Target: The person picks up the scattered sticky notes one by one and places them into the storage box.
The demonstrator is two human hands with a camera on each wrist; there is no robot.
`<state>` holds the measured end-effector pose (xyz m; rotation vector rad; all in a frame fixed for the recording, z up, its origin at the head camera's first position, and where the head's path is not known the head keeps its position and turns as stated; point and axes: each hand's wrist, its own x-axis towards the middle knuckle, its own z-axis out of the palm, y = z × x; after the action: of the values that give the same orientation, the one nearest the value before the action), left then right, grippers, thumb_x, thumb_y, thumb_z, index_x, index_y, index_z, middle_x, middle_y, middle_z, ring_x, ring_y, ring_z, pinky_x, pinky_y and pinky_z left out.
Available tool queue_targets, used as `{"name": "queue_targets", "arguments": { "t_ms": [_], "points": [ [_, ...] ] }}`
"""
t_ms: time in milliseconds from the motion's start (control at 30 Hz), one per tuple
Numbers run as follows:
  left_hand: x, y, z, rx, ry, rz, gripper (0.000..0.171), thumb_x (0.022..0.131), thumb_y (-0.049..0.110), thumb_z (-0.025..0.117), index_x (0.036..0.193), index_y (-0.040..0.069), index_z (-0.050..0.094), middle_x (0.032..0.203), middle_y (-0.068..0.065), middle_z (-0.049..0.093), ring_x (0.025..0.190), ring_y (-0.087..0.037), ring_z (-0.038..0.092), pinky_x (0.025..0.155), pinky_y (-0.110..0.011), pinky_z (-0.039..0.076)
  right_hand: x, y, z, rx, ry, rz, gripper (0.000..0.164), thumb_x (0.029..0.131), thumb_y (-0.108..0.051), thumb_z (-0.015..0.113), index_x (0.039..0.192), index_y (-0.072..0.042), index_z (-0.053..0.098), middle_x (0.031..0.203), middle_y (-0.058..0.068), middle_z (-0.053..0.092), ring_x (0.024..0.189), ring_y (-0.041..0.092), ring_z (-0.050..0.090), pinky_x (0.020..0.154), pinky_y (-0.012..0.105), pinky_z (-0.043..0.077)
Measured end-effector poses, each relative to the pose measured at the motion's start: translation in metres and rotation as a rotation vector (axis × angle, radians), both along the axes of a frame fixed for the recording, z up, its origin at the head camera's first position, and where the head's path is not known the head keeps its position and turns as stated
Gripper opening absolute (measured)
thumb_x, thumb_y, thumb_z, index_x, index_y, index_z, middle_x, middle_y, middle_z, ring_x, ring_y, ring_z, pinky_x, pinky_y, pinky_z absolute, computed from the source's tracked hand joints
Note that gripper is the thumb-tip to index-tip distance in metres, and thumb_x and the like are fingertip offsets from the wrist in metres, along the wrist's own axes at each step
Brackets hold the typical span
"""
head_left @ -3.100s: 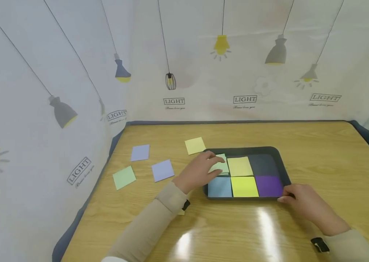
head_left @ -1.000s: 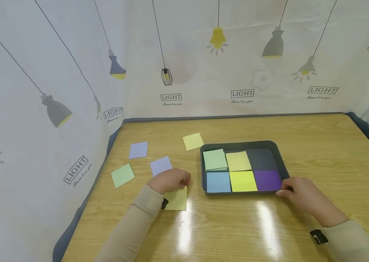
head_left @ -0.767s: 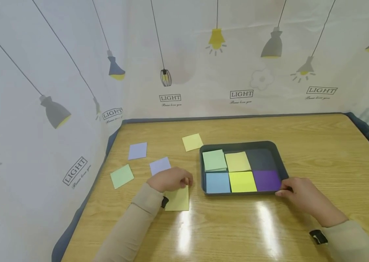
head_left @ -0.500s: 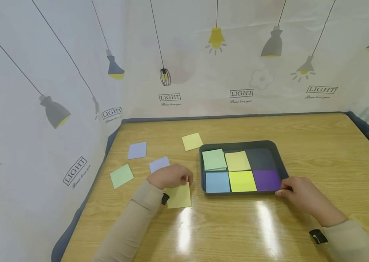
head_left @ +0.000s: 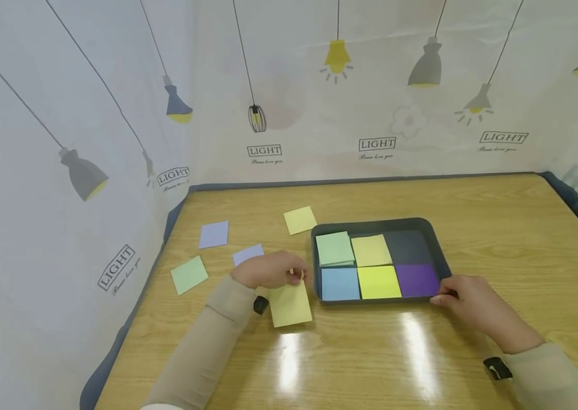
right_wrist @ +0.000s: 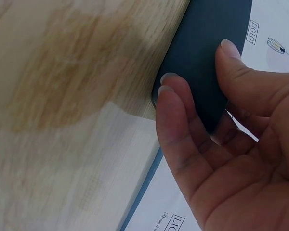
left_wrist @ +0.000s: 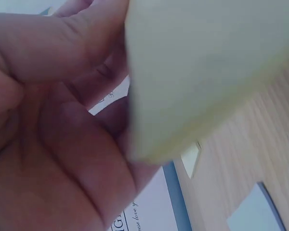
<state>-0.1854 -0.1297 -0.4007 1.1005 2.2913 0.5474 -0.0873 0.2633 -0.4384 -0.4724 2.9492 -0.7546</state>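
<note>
My left hand (head_left: 272,269) pinches the far edge of a pale yellow sticky note pad (head_left: 290,304), just left of the tray. Close up in the left wrist view, the pad hangs tilted from thumb and fingers, above the table. My right hand (head_left: 480,307) grips the near right corner of a dark tray (head_left: 414,247), thumb on one side and fingers on the other. In the tray's back row lie green notes (head_left: 335,249) and pale yellow notes (head_left: 372,250). Blue (head_left: 340,283), bright yellow (head_left: 379,282) and purple squares (head_left: 417,280) fill the front row.
On the wooden table (head_left: 371,364), left of the tray, lie a green note (head_left: 189,275), a lilac note (head_left: 214,234) and another lilac note (head_left: 249,254), partly behind my left hand. A yellow note (head_left: 300,220) sits near the tray's back left corner. Printed cloth (head_left: 309,114) encloses the table.
My left hand left the green notes in the tray, moved to the pale yellow pad on the table, and has raised it slightly and shifted it right. My right hand stays on the tray corner.
</note>
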Motion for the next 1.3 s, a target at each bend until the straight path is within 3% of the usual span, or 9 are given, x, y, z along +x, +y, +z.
{"name": "queue_targets", "arguments": {
  "t_ms": [233,367,600,667,1000,1300],
  "points": [
    [-0.003,0.011,0.004,0.027,0.027,-0.039,0.012,0.093,0.015,0.052,0.09,0.025,0.059,0.088,0.005,0.058,0.079,-0.011,0.05,0.069,-0.028,0.045,0.0,-0.001,0.0,0.0,-0.007,-0.001,0.027,0.08,-0.026,0.068,0.061,-0.017,0.051,0.058,-0.005,0.044,0.053,0.009,0.035,0.05,0.027,0.033],
    [-0.006,0.018,0.007,0.083,0.036,-0.025,0.011,0.092,0.014,0.053,0.091,0.023,0.059,0.089,0.006,0.059,0.079,-0.009,0.051,0.069,-0.027,0.046,0.0,0.0,0.0,0.004,0.005,-0.003,0.028,0.079,-0.026,0.069,0.061,-0.018,0.05,0.058,-0.005,0.043,0.054,0.009,0.035,0.05,0.027,0.033],
    [-0.01,0.031,0.001,0.154,-0.067,0.101,0.012,0.093,0.007,0.049,0.091,0.018,0.054,0.086,-0.004,0.059,0.06,-0.017,0.055,0.055,-0.027,0.051,0.0,0.0,-0.001,0.001,0.0,-0.005,0.028,0.08,-0.025,0.068,0.061,-0.018,0.05,0.058,-0.005,0.043,0.053,0.009,0.035,0.05,0.027,0.033],
    [-0.011,0.035,0.0,0.169,-0.074,0.135,0.01,0.093,0.007,0.05,0.092,0.017,0.053,0.087,-0.005,0.06,0.063,-0.017,0.058,0.057,-0.03,0.055,0.0,0.0,-0.001,-0.001,0.0,-0.005,0.027,0.08,-0.025,0.068,0.061,-0.018,0.05,0.058,-0.005,0.043,0.053,0.009,0.035,0.05,0.027,0.033],
    [-0.022,0.06,-0.007,0.177,0.029,0.215,0.006,0.092,0.01,0.05,0.097,0.014,0.051,0.092,-0.003,0.055,0.062,-0.008,0.06,0.06,-0.021,0.053,0.0,0.0,-0.001,0.01,0.019,0.0,0.028,0.079,-0.023,0.069,0.06,-0.017,0.048,0.058,-0.005,0.043,0.053,0.009,0.035,0.049,0.027,0.033],
    [-0.021,0.083,-0.003,0.166,0.153,0.218,0.007,0.093,0.011,0.049,0.099,0.013,0.051,0.092,-0.001,0.053,0.065,-0.006,0.056,0.061,-0.021,0.049,0.001,0.001,-0.003,0.006,0.027,0.0,0.028,0.079,-0.024,0.069,0.061,-0.017,0.048,0.058,-0.005,0.042,0.054,0.009,0.034,0.049,0.027,0.033]
  ]
}}
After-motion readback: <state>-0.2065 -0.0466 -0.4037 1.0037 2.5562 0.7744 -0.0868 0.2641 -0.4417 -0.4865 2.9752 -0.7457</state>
